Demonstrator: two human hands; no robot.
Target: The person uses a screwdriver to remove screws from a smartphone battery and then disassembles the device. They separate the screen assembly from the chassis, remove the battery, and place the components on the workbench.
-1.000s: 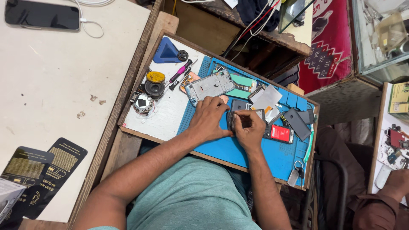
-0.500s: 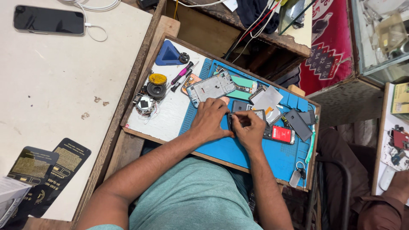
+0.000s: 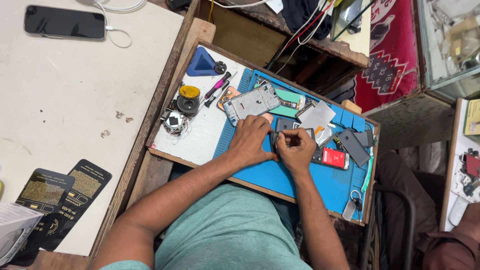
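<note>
A dark opened phone [image 3: 327,156] with a red part inside lies on the blue work mat [image 3: 280,177]. My left hand [image 3: 251,139] presses down on its left end, fingers curled over the edge. My right hand [image 3: 298,148] sits right beside it, thumb and fingers pinched at the same end of the phone. Whatever is between the fingertips is too small to make out. The two hands touch each other. A silver phone frame [image 3: 250,102] lies just beyond my left hand.
Pink and black screwdrivers [image 3: 218,86], a yellow round tin [image 3: 189,91] and a blue triangular tool [image 3: 201,63] lie on the white board at the left. Grey covers [image 3: 352,146] and keys [image 3: 352,206] are on the right. A black phone [image 3: 64,22] charges on the left table. Another person [image 3: 450,245] sits at the lower right.
Both hands stay on the dark phone in nearly the same spot. My right hand's fingers have closed in tighter toward my left hand. The view has shifted slightly.
</note>
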